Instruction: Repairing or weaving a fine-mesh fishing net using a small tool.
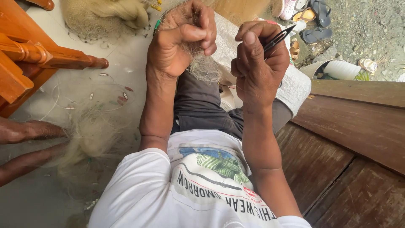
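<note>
Pale, hair-fine monofilament fishing net is bunched in the left hand, whose fingers are curled tight round a gathered fold of mesh, the thumb pressing it against the forefinger. The right hand is closed too, pinching a slim dark netting needle between thumb and fingers, its forked tip pointing up and away towards the far right. The two hands are held close together above the person's lap, and the net hangs from the left fist down onto the dark trousers. How much mending is done cannot be judged with any certainty; the work looks mid-way, since much net lies loose: a heap spreads on the pale floor at left, dotted with small floats, and another mass lies at the top of the view. A second person's bare legs rest beside the floor heap. No true container holds anything; only a white cylinder lies tipped on the gravel near some sandals, its contents hidden. A wooden bench runs along the right.
</note>
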